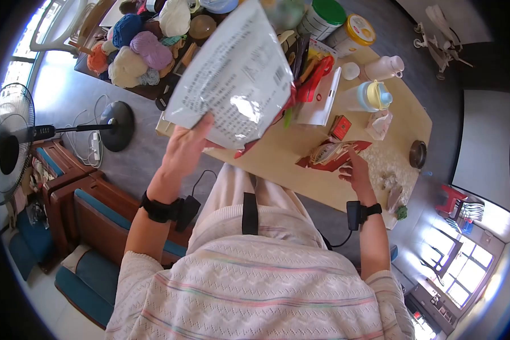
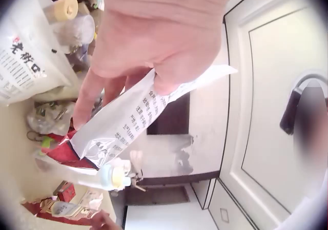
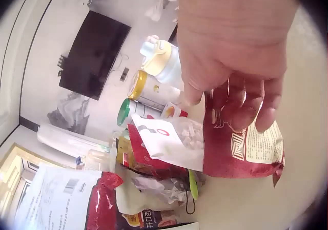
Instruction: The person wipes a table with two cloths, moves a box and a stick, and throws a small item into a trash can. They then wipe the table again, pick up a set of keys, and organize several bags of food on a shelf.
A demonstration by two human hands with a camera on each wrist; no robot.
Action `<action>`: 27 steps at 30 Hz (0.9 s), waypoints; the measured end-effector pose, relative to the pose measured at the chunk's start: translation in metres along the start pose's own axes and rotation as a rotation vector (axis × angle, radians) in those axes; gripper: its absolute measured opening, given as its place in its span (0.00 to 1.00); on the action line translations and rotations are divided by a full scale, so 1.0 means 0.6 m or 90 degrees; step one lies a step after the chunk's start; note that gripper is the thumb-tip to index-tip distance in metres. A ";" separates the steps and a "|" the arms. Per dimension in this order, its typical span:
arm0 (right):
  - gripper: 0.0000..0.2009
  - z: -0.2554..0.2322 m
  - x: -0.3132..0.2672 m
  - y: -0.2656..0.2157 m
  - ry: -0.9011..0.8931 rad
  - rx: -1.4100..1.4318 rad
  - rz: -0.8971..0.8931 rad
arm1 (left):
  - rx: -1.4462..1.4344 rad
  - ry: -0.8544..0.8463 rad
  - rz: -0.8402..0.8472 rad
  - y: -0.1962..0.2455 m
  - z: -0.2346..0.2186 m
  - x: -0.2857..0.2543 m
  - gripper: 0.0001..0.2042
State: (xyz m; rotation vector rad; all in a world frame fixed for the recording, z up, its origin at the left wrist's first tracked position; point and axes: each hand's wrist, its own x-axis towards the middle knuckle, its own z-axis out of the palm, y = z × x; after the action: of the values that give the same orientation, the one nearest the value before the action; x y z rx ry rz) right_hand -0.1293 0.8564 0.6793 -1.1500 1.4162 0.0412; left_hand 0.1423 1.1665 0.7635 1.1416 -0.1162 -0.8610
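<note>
My left hand (image 1: 184,147) grips the lower edge of a large white and red food pouch (image 1: 232,79), its back covered in small print. In the left wrist view the pouch (image 2: 125,120) hangs tilted, its thumb side pinched. My right hand (image 1: 357,173) is at the right end of a dark red snack bag (image 1: 330,157) with a cream label panel, lying on the table. Loosely bent fingers (image 3: 266,117) overlap this bag (image 3: 230,161) in the right wrist view, thumb apart from them.
The wooden table (image 1: 277,170) bears a small red box (image 1: 340,127), a blue and yellow bottle (image 1: 368,96), a pale pink bottle (image 1: 382,68), lidded tubs and a dark bowl (image 1: 417,154). Yarn balls (image 1: 150,50) lie at back left. A fan (image 1: 11,144) stands left of a wooden chair.
</note>
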 end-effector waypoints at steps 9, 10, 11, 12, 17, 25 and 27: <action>0.23 -0.037 -0.014 -0.003 0.049 -0.042 0.066 | -0.062 0.044 0.057 0.028 -0.053 0.029 0.19; 0.23 -0.046 -0.014 0.002 0.035 -0.048 0.083 | -0.064 0.040 0.058 0.029 -0.056 0.032 0.19; 0.23 -0.051 -0.013 0.009 0.020 -0.054 0.099 | -0.065 0.037 0.061 0.031 -0.059 0.034 0.19; 0.23 -0.053 -0.013 0.016 0.019 -0.055 0.098 | -0.065 0.038 0.062 0.032 -0.063 0.036 0.19; 0.12 -0.051 0.006 0.067 0.010 0.093 0.042 | -0.071 0.051 0.066 0.040 -0.064 0.043 0.20; 0.11 0.008 -0.001 0.006 -0.075 0.117 0.043 | -0.065 0.035 0.072 0.053 -0.069 0.054 0.20; 0.11 0.030 -0.002 -0.012 -0.091 0.097 0.062 | -0.069 0.031 0.078 0.054 -0.069 0.058 0.19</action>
State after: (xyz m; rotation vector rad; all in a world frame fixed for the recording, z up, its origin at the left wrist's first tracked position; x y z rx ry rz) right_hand -0.1119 0.8648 0.6800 -0.9341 1.3239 0.0817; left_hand 0.2037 1.1791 0.7601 1.0426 -0.0963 -0.7218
